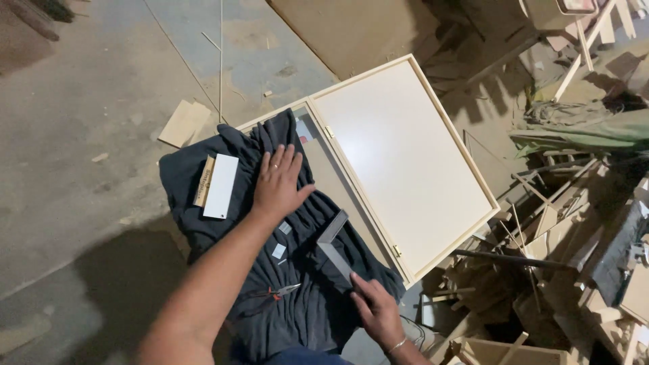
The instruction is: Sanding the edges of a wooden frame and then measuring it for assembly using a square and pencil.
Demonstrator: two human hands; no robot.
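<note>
A shallow wooden case lies open, its white-lined lid [402,162] folded out to the right. A dark grey cloth [304,311] is draped over the case's other half. My left hand [278,181] rests flat on the cloth with its fingers spread, holding nothing. My right hand [375,312] grips the near end of a metal try square [333,247] that lies on the cloth next to the case's hinge edge. Red-handled pliers [277,292] lie on the cloth between my forearms. A white rectangular panel [221,186] and a wooden strip [203,180] sit on the cloth left of my left hand.
Two small pale squares [279,251] lie on the cloth. A flat cardboard piece [184,123] sits on the concrete floor to the upper left. Heaped wood offcuts and frames [541,270] crowd the right side. A large board [351,27] lies beyond the case.
</note>
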